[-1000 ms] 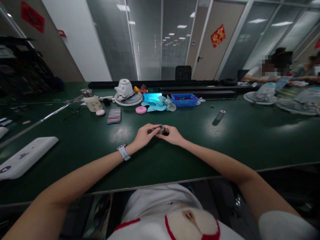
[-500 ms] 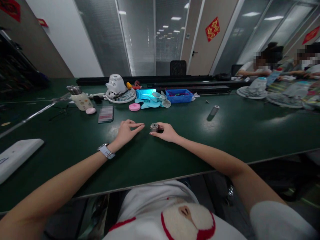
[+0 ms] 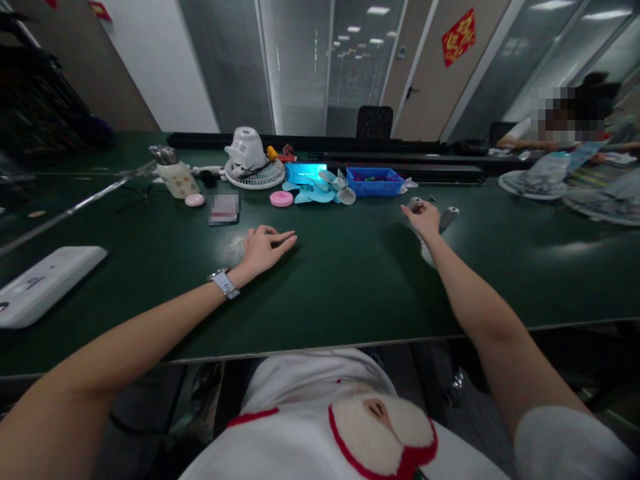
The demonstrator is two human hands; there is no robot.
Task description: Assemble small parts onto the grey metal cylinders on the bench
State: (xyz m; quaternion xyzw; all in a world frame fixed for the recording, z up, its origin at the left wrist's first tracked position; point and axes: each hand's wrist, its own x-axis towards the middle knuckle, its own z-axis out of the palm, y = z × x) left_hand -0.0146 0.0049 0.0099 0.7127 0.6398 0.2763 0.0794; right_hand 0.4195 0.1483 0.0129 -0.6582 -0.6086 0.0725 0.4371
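Note:
My right hand (image 3: 427, 220) is closed round a small metal cylinder (image 3: 415, 203) above the right part of the green table. Just beyond its wrist, to the right, a second, longer metal cylinder (image 3: 449, 217) stands on the tabletop, partly behind the hand. My left hand (image 3: 269, 249) rests on the table left of the middle, its thumb and forefinger stretched out and a little apart with nothing between them.
Along the back are a white fan part (image 3: 246, 148), light-blue fan blades (image 3: 317, 192), a lit phone (image 3: 305, 173), a pink disc (image 3: 281, 199) and a blue basket (image 3: 375, 190). A white case (image 3: 50, 283) lies left. A person sits at the far right.
My right hand has carried the small metal cylinder from the middle to the right, beside the longer one. The left hand has stayed nearly in place, while the whole view has shifted slightly.

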